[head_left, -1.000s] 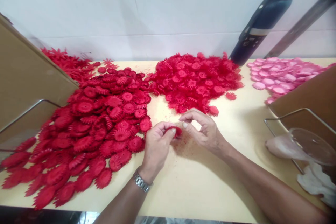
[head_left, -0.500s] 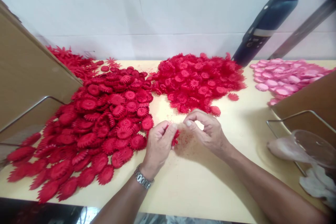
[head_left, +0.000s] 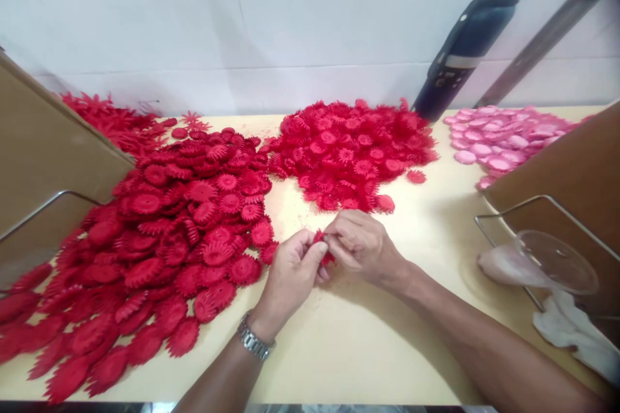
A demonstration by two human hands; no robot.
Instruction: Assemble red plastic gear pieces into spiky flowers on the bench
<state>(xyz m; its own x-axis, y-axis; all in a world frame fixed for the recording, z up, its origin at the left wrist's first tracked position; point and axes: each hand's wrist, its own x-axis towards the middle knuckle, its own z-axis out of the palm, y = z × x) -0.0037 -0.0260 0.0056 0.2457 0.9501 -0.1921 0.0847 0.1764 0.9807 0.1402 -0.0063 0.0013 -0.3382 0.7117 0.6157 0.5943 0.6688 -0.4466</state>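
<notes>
My left hand (head_left: 294,266) pinches a small red fringed flower piece (head_left: 320,237) between thumb and fingers, and much of the piece is hidden by them. Against it, from the right, the closed fingertips of my right hand (head_left: 361,244) grip its edge. A large heap of dark red fringed discs (head_left: 159,232) spreads beside my left hand. Behind both hands lies a second heap of brighter red fringed discs (head_left: 353,148).
Cardboard panels stand left (head_left: 53,135) and right (head_left: 562,187), each with a bent metal wire. By the right wire are a clear plastic cup (head_left: 523,264) and white crumpled tissue (head_left: 571,329). Pink discs (head_left: 504,135) and a dark blue device (head_left: 465,51) sit at the back right.
My right hand has come left and down, and its fingers now meet the red piece in my left hand. The whole view has shifted slightly.
</notes>
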